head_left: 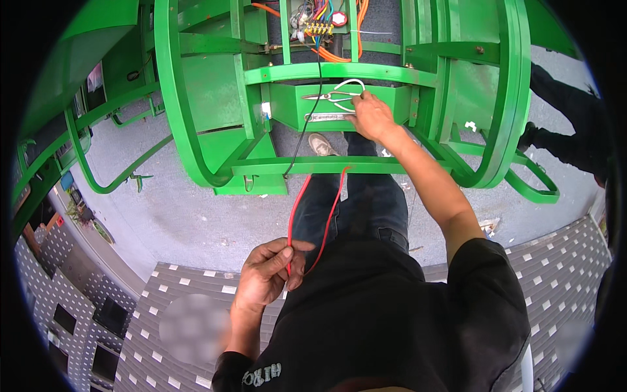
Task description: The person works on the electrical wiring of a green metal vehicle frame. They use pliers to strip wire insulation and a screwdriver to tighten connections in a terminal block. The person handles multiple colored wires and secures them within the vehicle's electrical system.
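A red wire point(292, 219) is pinched between the thumb and fingers of my left hand point(266, 269), in front of my body. The wire loops up to the green frame's lower crossbar point(385, 165) and back down. My right hand point(375, 117) reaches forward to a green ledge point(287, 104) and closes on the handle end of a pair of scissors point(326, 96). Their handles are pale loops and their pointed blades face left. Just below them on the ledge lies a metal wrench point(324, 117), close to my fingertips.
Green metal framework point(171, 98) surrounds the ledge. Beyond it sit a yellow terminal block point(320, 29) with coloured wires and thick orange cable point(330, 56). A thin black cable point(304, 134) hangs across the ledge. At the right, another person's dark-clothed legs point(565, 98) are visible.
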Tool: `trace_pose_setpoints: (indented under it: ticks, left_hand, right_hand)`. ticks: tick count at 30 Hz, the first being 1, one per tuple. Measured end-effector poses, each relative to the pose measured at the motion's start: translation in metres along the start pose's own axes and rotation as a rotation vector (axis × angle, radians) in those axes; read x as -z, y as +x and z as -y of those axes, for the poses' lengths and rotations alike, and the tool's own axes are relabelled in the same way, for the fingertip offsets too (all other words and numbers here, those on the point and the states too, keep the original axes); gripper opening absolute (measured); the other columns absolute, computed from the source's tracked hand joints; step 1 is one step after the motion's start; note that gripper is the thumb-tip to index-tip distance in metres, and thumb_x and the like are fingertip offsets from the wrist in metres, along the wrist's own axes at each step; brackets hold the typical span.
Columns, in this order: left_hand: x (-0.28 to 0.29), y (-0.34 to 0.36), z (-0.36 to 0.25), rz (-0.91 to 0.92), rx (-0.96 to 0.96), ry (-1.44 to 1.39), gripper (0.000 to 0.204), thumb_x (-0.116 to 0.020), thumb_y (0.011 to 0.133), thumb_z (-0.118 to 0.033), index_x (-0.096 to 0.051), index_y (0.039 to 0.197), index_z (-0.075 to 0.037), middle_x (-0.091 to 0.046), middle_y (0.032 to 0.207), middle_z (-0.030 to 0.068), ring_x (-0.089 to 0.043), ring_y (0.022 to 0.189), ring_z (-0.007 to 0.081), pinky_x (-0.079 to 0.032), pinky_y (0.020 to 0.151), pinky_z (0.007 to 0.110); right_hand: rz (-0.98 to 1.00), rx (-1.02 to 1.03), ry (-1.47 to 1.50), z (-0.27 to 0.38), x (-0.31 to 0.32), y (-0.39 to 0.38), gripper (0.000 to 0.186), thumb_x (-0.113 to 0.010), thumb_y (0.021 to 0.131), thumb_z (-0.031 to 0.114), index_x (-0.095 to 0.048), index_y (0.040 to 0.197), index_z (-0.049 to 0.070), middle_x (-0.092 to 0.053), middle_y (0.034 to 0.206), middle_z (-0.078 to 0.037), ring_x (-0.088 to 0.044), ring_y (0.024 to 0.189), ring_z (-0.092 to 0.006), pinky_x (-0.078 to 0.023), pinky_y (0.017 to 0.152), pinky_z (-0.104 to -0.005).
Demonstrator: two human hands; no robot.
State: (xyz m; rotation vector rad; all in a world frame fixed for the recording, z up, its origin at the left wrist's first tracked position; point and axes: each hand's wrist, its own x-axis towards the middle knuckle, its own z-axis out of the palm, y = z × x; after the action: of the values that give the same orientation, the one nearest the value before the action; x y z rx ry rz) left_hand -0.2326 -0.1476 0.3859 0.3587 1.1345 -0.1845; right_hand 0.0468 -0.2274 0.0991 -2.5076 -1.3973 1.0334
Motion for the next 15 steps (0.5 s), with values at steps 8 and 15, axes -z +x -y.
trace_pose_setpoints:
  ticks: [8, 15]
  left_hand:
    - [0.024, -0.083, 0.027, -0.080, -0.207, -0.115, 0.051, -0.045, 0.112, -0.028, -0.048, 0.145, 0.010, -0.045, 0.058, 0.0031, -0.031, 0.045, 0.0088, -0.033, 0.050, 0.027]
    - [0.053, -0.080, 0.051, -0.140, -0.343, -0.106, 0.044, -0.053, 0.108, -0.018, -0.051, 0.147, 0.002, -0.051, 0.071, 0.0063, -0.039, 0.055, 0.0104, -0.034, 0.053, 0.026]
  right_hand:
    - [-0.090, 0.145, -0.232, -0.006, -0.052, 0.061, 0.047, -0.079, 0.080, 0.012, -0.061, 0.122, 0.001, -0.066, 0.120, -0.019, -0.064, 0.115, -0.0348, -0.053, 0.099, -0.0424]
    - [-0.022, 0.397, -0.365, -0.025, -0.032, 0.071, 0.025, -0.058, 0.089, 0.006, -0.068, 0.112, 0.003, -0.071, 0.113, -0.018, -0.070, 0.105, -0.0321, -0.056, 0.094, -0.0402]
